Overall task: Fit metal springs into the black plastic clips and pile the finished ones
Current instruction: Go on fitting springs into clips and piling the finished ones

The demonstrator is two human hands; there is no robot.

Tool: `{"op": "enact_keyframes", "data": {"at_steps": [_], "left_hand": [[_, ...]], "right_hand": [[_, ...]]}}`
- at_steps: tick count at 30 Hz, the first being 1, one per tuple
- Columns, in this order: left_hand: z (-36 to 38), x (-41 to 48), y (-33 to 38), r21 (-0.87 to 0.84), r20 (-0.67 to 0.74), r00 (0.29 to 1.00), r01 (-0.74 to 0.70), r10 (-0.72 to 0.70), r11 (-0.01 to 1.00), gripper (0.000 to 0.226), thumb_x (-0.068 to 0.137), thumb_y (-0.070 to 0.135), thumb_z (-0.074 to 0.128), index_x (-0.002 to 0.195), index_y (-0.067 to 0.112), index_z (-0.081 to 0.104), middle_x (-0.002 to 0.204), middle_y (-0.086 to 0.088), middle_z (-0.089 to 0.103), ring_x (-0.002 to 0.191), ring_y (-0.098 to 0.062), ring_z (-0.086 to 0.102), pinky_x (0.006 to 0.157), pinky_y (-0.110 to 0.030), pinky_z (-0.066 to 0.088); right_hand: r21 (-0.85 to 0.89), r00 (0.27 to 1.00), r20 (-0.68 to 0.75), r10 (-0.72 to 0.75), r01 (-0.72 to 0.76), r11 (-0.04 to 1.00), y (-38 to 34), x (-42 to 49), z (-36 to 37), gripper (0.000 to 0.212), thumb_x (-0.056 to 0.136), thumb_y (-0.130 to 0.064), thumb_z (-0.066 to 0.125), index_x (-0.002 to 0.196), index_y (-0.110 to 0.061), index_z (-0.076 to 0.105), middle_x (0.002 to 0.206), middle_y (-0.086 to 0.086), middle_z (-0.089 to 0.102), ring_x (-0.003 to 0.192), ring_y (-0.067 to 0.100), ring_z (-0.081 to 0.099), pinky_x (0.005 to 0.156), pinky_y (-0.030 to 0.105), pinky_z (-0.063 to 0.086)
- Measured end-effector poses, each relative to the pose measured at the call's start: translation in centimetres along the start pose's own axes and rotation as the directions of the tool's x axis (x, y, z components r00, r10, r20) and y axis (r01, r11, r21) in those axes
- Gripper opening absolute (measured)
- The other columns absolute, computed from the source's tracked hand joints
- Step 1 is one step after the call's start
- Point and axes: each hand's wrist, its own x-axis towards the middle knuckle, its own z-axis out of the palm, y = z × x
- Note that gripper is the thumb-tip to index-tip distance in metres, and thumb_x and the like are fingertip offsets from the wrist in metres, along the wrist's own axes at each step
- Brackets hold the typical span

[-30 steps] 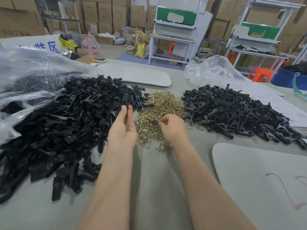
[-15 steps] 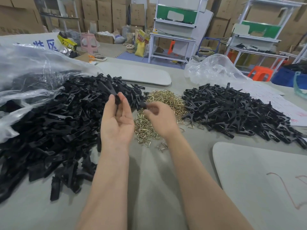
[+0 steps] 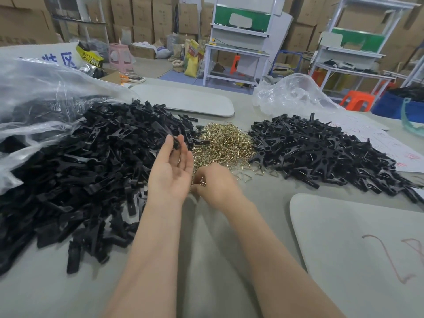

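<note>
A large heap of loose black plastic clips (image 3: 80, 171) covers the left of the table. A small mound of brass-coloured metal springs (image 3: 223, 144) lies in the middle. To the right sits a pile of finished clips (image 3: 321, 154) with springs fitted. My left hand (image 3: 171, 173) is held palm-up at the edge of the left heap, pinching a black clip piece (image 3: 176, 143) between thumb and fingers. My right hand (image 3: 215, 187) rests knuckles-up at the near edge of the spring mound, fingers curled onto a spring (image 3: 202, 182).
A clear plastic bag (image 3: 34, 92) lies over the far left heap, another crumpled bag (image 3: 291, 95) behind the finished pile. Grey boards lie at the back (image 3: 183, 99) and near right (image 3: 355, 249). Paper sheets (image 3: 390, 143) sit at right. Shelving and cartons stand beyond the table.
My right hand dropped from beside the left hand's fingertips back down to the near edge of the springs. The left hand stays raised with the clip piece.
</note>
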Motion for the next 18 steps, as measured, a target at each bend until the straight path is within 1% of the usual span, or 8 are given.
{"op": "enact_keyframes", "data": {"at_steps": [2,7,10,11,13,15,17,18], "left_hand": [[-0.1,0.0,-0.2,0.037,-0.039,0.999,-0.013,0.015,0.999,0.007,0.089,0.019,0.064,0.091,0.013,0.061,0.081,0.000,0.071,0.074,-0.006,0.062,0.073,-0.019,0.053],[-0.3,0.3,-0.4,0.103,-0.071,0.997,-0.008,0.015,0.995,0.007,0.089,0.019,0.064,0.092,0.013,0.062,0.086,0.000,0.069,0.074,-0.005,0.062,0.073,-0.018,0.052],[-0.5,0.6,-0.8,0.265,-0.076,0.997,-0.011,0.033,0.964,0.006,0.090,0.018,0.063,0.093,0.013,0.063,0.087,0.001,0.069,0.076,-0.005,0.061,0.074,-0.017,0.052],[-0.6,0.7,-1.0,0.348,-0.072,0.996,-0.025,0.053,0.937,0.005,0.090,0.016,0.062,0.093,0.012,0.063,0.086,0.001,0.068,0.077,-0.005,0.061,0.075,-0.016,0.052],[-0.6,0.8,-1.5,0.512,-0.053,0.992,-0.069,0.111,0.856,0.010,0.089,0.009,0.063,0.099,0.007,0.063,0.086,-0.002,0.067,0.078,-0.007,0.062,0.078,-0.017,0.054],[-0.6,0.8,-2.0,0.678,-0.041,0.982,-0.110,0.187,0.727,0.018,0.086,0.007,0.067,0.103,0.007,0.061,0.092,-0.007,0.066,0.082,-0.012,0.063,0.088,-0.026,0.054],[-0.4,0.7,-2.4,0.851,0.020,0.963,-0.157,0.268,0.501,0.014,0.084,0.011,0.070,0.089,0.021,0.061,0.095,-0.004,0.065,0.091,-0.018,0.063,0.095,-0.035,0.050],[-0.4,0.5,-2.5,0.899,0.066,0.956,-0.181,0.286,0.398,0.017,0.083,0.014,0.071,0.084,0.027,0.060,0.094,0.001,0.065,0.094,-0.019,0.063,0.095,-0.037,0.049]], "right_hand": [[0.066,0.997,-0.083,0.008,-0.003,0.998,0.4,-0.1,0.5,0.012,0.087,-0.026,0.065,0.095,-0.018,0.068,0.097,0.007,0.059,0.095,0.028,0.058,0.071,0.030,0.039],[0.239,0.984,-0.120,0.132,-0.100,0.966,2.1,0.3,0.5,0.018,0.091,-0.020,0.060,0.108,-0.012,0.060,0.102,0.008,0.064,0.096,0.022,0.057,0.081,0.029,0.043],[0.390,0.961,-0.181,0.209,-0.125,0.912,3.5,0.3,0.1,0.013,0.092,-0.016,0.059,0.104,-0.014,0.063,0.095,0.003,0.065,0.083,0.014,0.059,0.070,0.023,0.046],[0.451,0.955,-0.183,0.232,-0.128,0.883,3.9,0.3,0.0,0.015,0.092,-0.014,0.058,0.105,-0.014,0.064,0.095,0.002,0.065,0.082,0.013,0.059,0.071,0.023,0.047],[0.603,0.951,-0.143,0.273,-0.134,0.786,4.6,0.2,-0.2,0.021,0.091,-0.007,0.057,0.111,-0.011,0.064,0.094,0.002,0.067,0.084,0.016,0.065,0.081,0.032,0.054],[0.732,0.950,-0.109,0.293,-0.123,0.671,5.0,0.1,-0.4,0.023,0.090,0.001,0.056,0.111,-0.006,0.064,0.086,0.001,0.068,0.081,0.018,0.068,0.086,0.039,0.056],[0.774,0.948,-0.125,0.293,-0.091,0.627,5.2,-0.1,-0.5,0.020,0.089,0.004,0.056,0.100,-0.009,0.066,0.078,0.000,0.067,0.077,0.016,0.068,0.085,0.041,0.057],[0.780,0.946,-0.138,0.293,-0.078,0.621,5.3,-0.3,-0.5,0.020,0.089,0.004,0.056,0.091,-0.013,0.066,0.075,-0.001,0.067,0.076,0.016,0.068,0.083,0.042,0.057]]}}
